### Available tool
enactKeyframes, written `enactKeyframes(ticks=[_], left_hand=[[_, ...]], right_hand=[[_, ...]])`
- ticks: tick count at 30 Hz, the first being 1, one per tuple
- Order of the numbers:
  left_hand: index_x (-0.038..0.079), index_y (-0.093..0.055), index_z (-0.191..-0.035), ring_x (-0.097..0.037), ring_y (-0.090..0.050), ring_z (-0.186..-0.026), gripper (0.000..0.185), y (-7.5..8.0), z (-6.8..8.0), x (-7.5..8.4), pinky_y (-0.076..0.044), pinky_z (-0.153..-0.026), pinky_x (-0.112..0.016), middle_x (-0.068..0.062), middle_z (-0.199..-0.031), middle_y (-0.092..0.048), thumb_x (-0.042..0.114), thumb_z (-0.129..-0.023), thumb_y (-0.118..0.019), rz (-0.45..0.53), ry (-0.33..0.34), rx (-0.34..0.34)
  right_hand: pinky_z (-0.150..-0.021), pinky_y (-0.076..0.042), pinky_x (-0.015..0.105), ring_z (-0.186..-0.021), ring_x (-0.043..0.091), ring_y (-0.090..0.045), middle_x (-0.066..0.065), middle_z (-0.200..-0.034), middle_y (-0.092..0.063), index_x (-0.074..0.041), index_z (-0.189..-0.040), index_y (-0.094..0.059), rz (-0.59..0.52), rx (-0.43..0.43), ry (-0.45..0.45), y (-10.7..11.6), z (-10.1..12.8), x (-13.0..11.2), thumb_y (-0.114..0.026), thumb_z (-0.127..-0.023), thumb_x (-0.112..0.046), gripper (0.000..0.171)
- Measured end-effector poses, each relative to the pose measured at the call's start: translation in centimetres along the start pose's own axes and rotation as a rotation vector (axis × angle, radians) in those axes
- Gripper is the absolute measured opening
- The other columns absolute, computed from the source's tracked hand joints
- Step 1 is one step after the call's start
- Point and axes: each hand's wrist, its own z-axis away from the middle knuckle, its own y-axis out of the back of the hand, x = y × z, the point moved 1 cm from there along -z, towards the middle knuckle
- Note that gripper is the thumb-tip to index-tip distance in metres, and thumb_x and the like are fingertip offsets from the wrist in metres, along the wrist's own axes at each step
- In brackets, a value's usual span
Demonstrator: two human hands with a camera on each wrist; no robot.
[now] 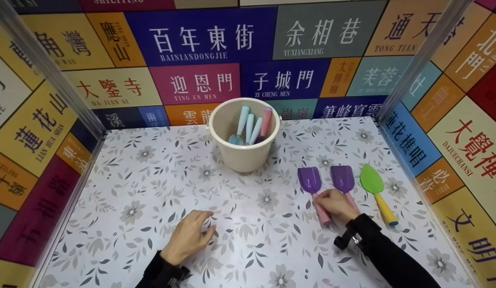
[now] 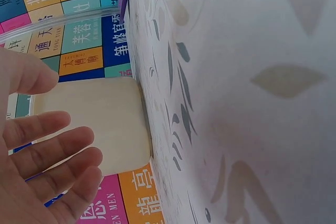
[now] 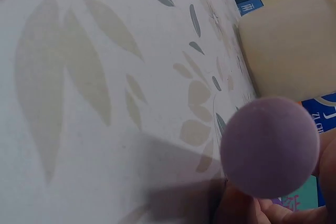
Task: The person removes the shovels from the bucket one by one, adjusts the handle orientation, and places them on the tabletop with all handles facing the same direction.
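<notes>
Pinched by the pink handle (image 1: 322, 214), close below the blade, between thumb and curled fingers of the right hand (image 1: 335, 204): the near purple shovel (image 1: 310, 181). Placed at the right of the floral tabletop (image 1: 159, 176), leftmost in a row of three; cannot tell resting from slightly raised. Squarish and scooped at the blade, glossy, pointing toward the back; slanting down to a round handle end, seen close up and mauve in the right wrist view.

Just to the right, a second purple shovel (image 1: 342, 178), with its lower part half covered by the right hand. Beyond that, a green trowel (image 1: 372, 180), leaf-shaped, with a yellow handle (image 1: 385, 210) tipped in blue. Back and to the left, standing upright, a cream bucket (image 1: 245, 160) with three light-blue handles (image 1: 242, 120) and one salmon-pink handle (image 1: 266, 121) leaning inside. Toward the front left, well apart from the shovels, the left hand (image 1: 188, 236), holding nothing, fingers loosely bent and a little spread. Around the back and sides, panelled walls (image 1: 199, 24) with Chinese lettering.
</notes>
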Motion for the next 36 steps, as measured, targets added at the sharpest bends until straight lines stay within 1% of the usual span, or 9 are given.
enactKeyframes(ticks=[2,4,9,13,21,23,28,31,36], left_hand=[[0.004,-0.072,-0.109,-0.023,-0.069,-0.088,0.031,0.0,0.0,0.0,-0.061,-0.075,-0.035,-0.007,-0.097,-0.072,0.012,-0.081,-0.082,-0.002,0.002,-0.002],[0.004,-0.072,-0.109,-0.022,-0.069,-0.088,0.030,0.0,0.1,0.0,-0.061,-0.075,-0.035,-0.007,-0.097,-0.071,0.012,-0.082,-0.082,-0.002,0.006,-0.004],[0.005,-0.072,-0.109,-0.022,-0.069,-0.087,0.029,0.0,0.2,0.0,-0.061,-0.073,-0.035,-0.007,-0.096,-0.072,0.011,-0.082,-0.081,0.014,0.016,-0.012],[0.005,-0.072,-0.109,-0.022,-0.069,-0.087,0.030,0.1,0.2,0.1,-0.061,-0.072,-0.036,-0.008,-0.096,-0.072,0.011,-0.082,-0.082,0.022,0.023,-0.017],[0.005,-0.072,-0.110,-0.023,-0.069,-0.087,0.030,0.0,0.4,0.1,-0.060,-0.072,-0.036,-0.009,-0.096,-0.072,0.011,-0.081,-0.082,0.031,0.026,-0.014],[0.005,-0.072,-0.110,-0.022,-0.069,-0.086,0.030,0.0,0.4,0.1,-0.060,-0.072,-0.036,-0.008,-0.095,-0.072,0.011,-0.081,-0.082,0.030,0.026,-0.014],[0.004,-0.072,-0.109,-0.022,-0.069,-0.087,0.029,0.0,0.5,-0.1,-0.061,-0.072,-0.035,-0.008,-0.096,-0.072,0.010,-0.082,-0.081,0.046,0.024,-0.023],[0.003,-0.072,-0.110,-0.022,-0.069,-0.088,0.030,0.0,0.5,-0.1,-0.061,-0.073,-0.035,-0.009,-0.096,-0.072,0.010,-0.083,-0.082,0.050,0.019,-0.019],[0.003,-0.072,-0.110,-0.021,-0.069,-0.086,0.031,0.0,0.5,-0.1,-0.061,-0.072,-0.034,-0.008,-0.096,-0.072,0.010,-0.081,-0.083,0.043,0.014,-0.006]], right_hand=[[-0.069,-0.060,0.025,-0.079,0.017,-0.064,0.012,-0.101,-0.062,0.009,-0.111,-0.058,-0.031,-0.011,-0.015,-0.1,0.0,0.0,-0.068,-0.098,-0.010,0.026],[-0.069,-0.061,0.026,-0.079,0.017,-0.064,0.013,-0.101,-0.062,0.009,-0.111,-0.058,-0.023,-0.011,-0.011,0.0,0.0,0.0,-0.069,-0.096,-0.009,0.025],[-0.069,-0.060,0.026,-0.079,0.018,-0.064,0.015,-0.102,-0.063,0.009,-0.112,-0.058,0.056,-0.016,0.011,0.2,0.2,-0.2,-0.069,-0.096,-0.011,0.028],[-0.068,-0.060,0.025,-0.078,0.017,-0.064,0.015,-0.102,-0.064,0.010,-0.114,-0.058,0.088,-0.018,0.029,0.3,0.3,-0.2,-0.069,-0.096,-0.011,0.030],[-0.067,-0.061,0.028,-0.078,0.018,-0.065,0.017,-0.105,-0.064,0.010,-0.120,-0.055,0.049,-0.038,0.026,0.2,0.5,-0.1,-0.067,-0.098,-0.011,0.033],[-0.067,-0.061,0.027,-0.079,0.017,-0.065,0.016,-0.104,-0.065,0.010,-0.119,-0.056,0.081,-0.037,0.046,0.2,0.5,-0.1,-0.067,-0.097,-0.011,0.032],[-0.067,-0.055,0.023,-0.080,0.016,-0.063,0.014,-0.098,-0.068,0.010,-0.114,-0.061,0.225,-0.009,0.118,0.4,0.5,-0.1,-0.070,-0.095,-0.012,0.031],[-0.068,-0.053,0.023,-0.083,0.017,-0.062,0.015,-0.099,-0.068,0.010,-0.113,-0.062,0.276,-0.006,0.139,0.5,0.6,-0.2,-0.071,-0.096,-0.014,0.031],[-0.067,-0.054,0.025,-0.082,0.018,-0.063,0.017,-0.103,-0.068,0.009,-0.118,-0.060,0.328,-0.006,0.160,0.8,1.0,-0.6,-0.070,-0.097,-0.017,0.034]])
